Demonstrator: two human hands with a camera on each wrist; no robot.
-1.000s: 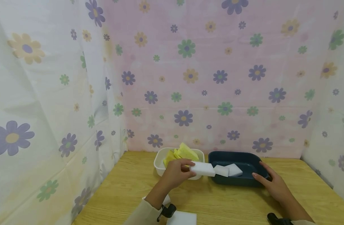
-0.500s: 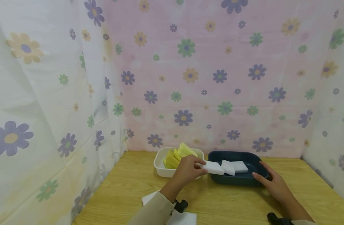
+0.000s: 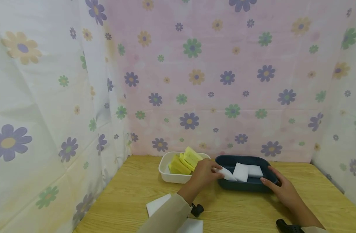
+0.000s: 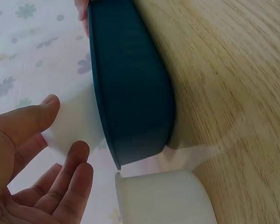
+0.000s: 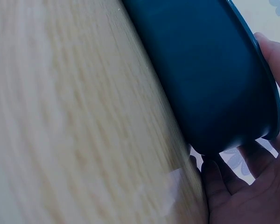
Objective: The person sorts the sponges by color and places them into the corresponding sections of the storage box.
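Note:
In the head view my left hand pinches a white sponge block over the left end of a dark blue container. The left wrist view shows this white sponge between thumb and fingers, its far part hidden behind the container wall. Two other white sponges, one leaning on another, lie inside. At the right end, my right hand holds the container, thumb at the rim. In the right wrist view, fingers reach around the container's end.
Left of the dark container stands a white container with several yellow sponges. Two white sponges, one at the left and one nearer, lie on the wooden table, partly behind my left sleeve. Flowered cloth hangs behind.
My left hand has moved right with the white sponge, pushing toward the dark container. The sponges inside have shifted right. My right hand keeps its place at the container's end.

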